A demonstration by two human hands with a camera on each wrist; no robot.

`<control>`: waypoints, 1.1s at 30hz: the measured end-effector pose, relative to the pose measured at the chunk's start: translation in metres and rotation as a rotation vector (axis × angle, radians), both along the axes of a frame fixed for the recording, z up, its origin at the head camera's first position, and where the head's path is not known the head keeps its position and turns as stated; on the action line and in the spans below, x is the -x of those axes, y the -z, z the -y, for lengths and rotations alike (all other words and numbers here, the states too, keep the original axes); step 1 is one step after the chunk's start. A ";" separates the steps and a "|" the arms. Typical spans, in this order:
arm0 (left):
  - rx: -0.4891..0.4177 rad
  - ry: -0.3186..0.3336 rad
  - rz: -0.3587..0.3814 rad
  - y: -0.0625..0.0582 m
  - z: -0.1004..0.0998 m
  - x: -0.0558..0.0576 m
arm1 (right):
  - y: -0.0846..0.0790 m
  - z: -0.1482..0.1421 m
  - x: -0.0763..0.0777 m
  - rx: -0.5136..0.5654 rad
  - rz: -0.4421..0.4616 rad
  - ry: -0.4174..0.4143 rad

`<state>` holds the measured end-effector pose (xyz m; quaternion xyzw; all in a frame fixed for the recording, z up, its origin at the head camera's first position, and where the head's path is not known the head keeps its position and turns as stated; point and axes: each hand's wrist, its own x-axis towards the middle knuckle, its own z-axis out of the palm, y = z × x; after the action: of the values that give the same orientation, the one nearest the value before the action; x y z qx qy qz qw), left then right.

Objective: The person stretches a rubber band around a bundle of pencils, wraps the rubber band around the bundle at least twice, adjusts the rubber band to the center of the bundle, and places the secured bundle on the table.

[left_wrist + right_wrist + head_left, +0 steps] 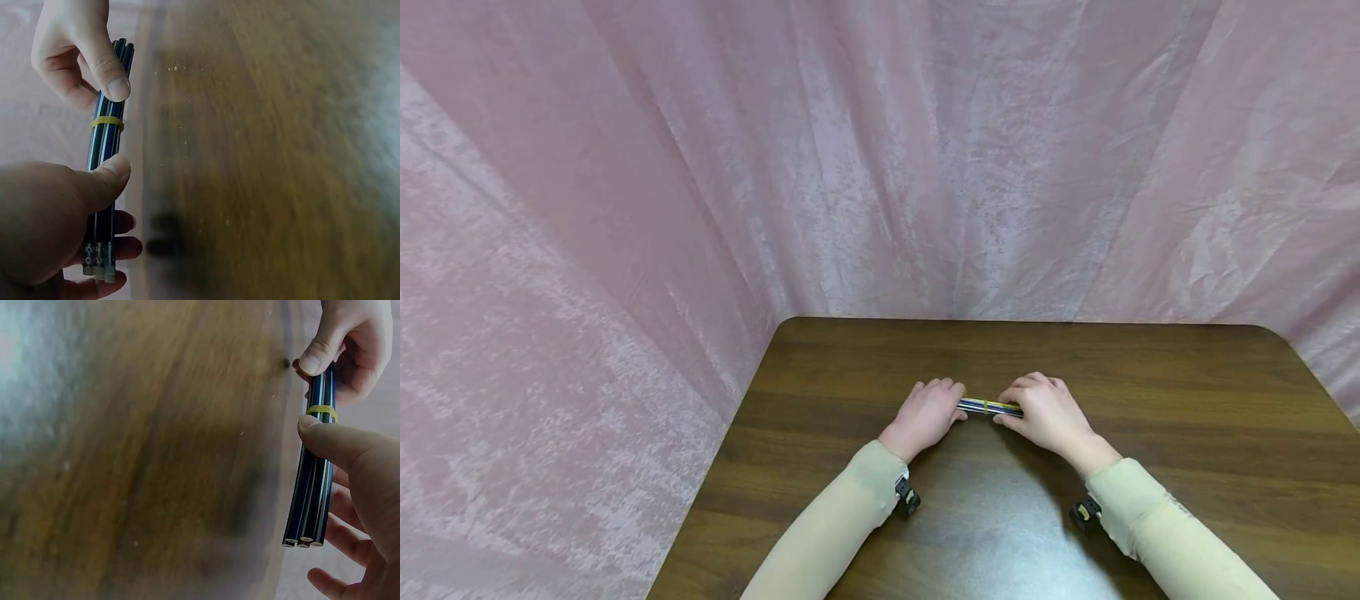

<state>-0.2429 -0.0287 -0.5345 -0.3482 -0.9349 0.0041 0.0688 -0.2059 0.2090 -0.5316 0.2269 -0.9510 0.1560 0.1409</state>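
A bundle of several dark blue-and-black striped pencils (977,406) is held level above the table between both hands. A yellow rubber band (107,122) goes round its middle. My left hand (927,414) grips the end with the pale erasers (99,272), thumb on top. Toward the other end, my right hand (1048,414) pinches the bundle between thumb and fingers. In the right wrist view, the flat, unsharpened pencil ends (303,542) stick out past the right thumb, which lies close to the band.
A brown wood-grain table (1187,400) with rounded corners lies under the hands. Pink velvet curtains (925,167) hang behind it and along its left side. Each sleeve cuff carries a small black wrist camera (907,496).
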 end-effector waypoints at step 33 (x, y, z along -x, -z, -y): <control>-0.019 -0.046 0.092 0.007 0.014 -0.003 | 0.004 -0.009 -0.007 0.002 0.087 0.005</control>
<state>-0.2394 -0.0430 -0.5420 -0.3259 -0.9448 -0.0193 0.0289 -0.1993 0.2179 -0.5352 0.2175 -0.9566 0.1663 0.0998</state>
